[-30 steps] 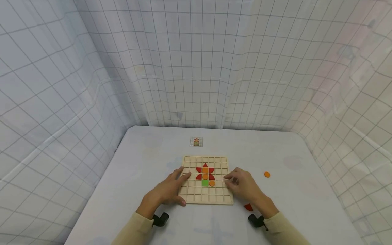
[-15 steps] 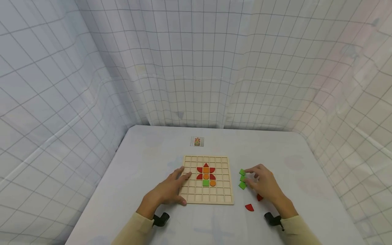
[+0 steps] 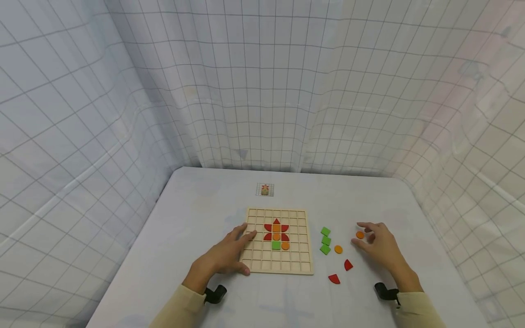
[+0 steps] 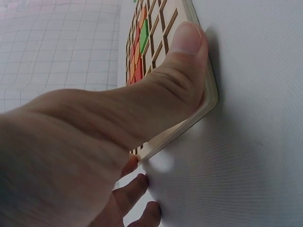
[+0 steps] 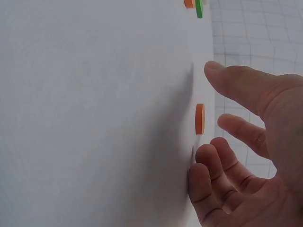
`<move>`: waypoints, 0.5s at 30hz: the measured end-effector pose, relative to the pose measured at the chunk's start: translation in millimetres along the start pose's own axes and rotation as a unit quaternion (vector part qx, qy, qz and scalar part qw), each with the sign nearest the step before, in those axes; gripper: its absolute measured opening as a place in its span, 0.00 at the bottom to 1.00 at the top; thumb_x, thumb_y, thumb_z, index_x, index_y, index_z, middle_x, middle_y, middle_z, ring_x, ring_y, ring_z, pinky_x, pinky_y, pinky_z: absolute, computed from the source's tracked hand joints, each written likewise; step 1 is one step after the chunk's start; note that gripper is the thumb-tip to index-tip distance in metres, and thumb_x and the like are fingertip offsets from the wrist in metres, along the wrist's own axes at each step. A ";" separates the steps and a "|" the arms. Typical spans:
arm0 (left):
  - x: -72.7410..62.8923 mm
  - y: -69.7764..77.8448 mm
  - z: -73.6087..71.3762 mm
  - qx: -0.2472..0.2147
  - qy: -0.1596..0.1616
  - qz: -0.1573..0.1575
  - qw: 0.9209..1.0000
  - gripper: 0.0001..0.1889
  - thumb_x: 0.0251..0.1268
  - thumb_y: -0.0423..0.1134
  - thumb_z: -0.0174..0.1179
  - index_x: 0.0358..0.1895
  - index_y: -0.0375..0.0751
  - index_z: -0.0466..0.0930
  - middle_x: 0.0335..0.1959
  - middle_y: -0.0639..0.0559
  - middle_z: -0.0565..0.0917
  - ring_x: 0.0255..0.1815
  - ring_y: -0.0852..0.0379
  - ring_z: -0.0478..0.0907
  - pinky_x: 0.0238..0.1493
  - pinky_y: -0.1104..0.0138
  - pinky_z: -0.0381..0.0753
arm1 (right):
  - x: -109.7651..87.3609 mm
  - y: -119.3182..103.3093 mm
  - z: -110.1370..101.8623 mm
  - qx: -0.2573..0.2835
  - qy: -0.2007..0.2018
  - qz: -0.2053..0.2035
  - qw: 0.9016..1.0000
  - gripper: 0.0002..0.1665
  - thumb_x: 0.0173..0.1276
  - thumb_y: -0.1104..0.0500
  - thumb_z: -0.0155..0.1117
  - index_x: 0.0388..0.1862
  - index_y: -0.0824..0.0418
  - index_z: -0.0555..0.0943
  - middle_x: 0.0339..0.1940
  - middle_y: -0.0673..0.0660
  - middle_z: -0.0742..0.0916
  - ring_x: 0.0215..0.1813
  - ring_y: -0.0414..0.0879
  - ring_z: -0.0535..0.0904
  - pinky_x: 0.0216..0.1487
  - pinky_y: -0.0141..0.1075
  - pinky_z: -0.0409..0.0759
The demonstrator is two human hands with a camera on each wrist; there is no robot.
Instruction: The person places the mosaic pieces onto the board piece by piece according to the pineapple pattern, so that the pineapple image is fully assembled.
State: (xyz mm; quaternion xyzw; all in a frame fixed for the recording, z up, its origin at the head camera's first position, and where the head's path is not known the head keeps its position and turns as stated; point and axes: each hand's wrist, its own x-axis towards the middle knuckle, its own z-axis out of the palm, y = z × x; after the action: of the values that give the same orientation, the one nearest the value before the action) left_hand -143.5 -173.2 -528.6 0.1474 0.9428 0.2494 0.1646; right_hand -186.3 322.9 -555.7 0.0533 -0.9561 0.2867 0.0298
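Observation:
My left hand (image 3: 226, 253) rests on the left edge of a light wooden grid board (image 3: 297, 265), fingers spread. In the left wrist view, the thumb (image 4: 188, 52) lies over the board's near corner. Red, orange and green pieces form a figure in the grid, with a green square (image 3: 276, 245) beside an orange disc (image 3: 285, 246) at its lower end. Right of the board, my right hand (image 3: 381, 246) hovers with thumb and index finger apart around a loose orange disc (image 3: 359, 235). The right wrist view shows that disc (image 5: 200, 119) lying untouched between the spread fingers.
Between board and right hand lie three green squares (image 3: 326, 240), a second loose orange disc (image 3: 338, 249) and two red quarter-circle pieces (image 3: 334, 279). Behind the board is a small card with a printed figure (image 3: 265, 189). White gridded curtains (image 3: 262, 91) enclose the table's back and sides.
My right hand has moved right, from the board's right edge past the green squares to the far-right orange disc, uncovering the loose pieces. The left hand stays on the board.

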 end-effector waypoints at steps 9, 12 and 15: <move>-1.3 1.9 -0.9 -0.006 0.000 -0.001 1.000 0.64 0.55 0.49 0.93 0.95 0.50 0.65 1.00 0.38 0.52 0.98 0.29 0.57 0.88 0.31 0.73 | 0.1 8.5 -3.6 0.013 -0.009 0.030 0.999 0.30 0.74 0.54 0.88 0.68 0.68 0.91 0.49 0.63 0.91 0.47 0.49 0.83 0.44 0.32 0.80; -1.7 3.0 -1.8 -0.006 -0.001 -0.001 1.000 0.63 0.56 0.49 0.93 0.95 0.51 0.65 1.00 0.38 0.53 0.98 0.29 0.57 0.88 0.31 0.73 | 0.5 8.7 -1.7 0.011 -0.005 0.029 1.000 0.23 0.75 0.57 0.87 0.63 0.66 0.93 0.46 0.60 0.91 0.46 0.48 0.82 0.43 0.31 0.79; -2.4 3.5 -2.4 -0.006 -0.001 -0.002 1.000 0.63 0.55 0.49 0.93 0.95 0.50 0.65 1.00 0.38 0.53 0.98 0.29 0.58 0.88 0.31 0.73 | 0.8 8.2 0.4 0.010 0.000 0.027 1.000 0.18 0.76 0.58 0.85 0.59 0.65 0.94 0.45 0.59 0.92 0.45 0.47 0.83 0.42 0.30 0.80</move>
State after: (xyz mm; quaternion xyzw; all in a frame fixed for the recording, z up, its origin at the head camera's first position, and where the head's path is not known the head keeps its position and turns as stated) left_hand -141.6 -172.2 -524.2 0.1451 0.9414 0.2546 0.1669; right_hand -188.1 329.4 -560.4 0.0280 -0.9542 0.2969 0.0214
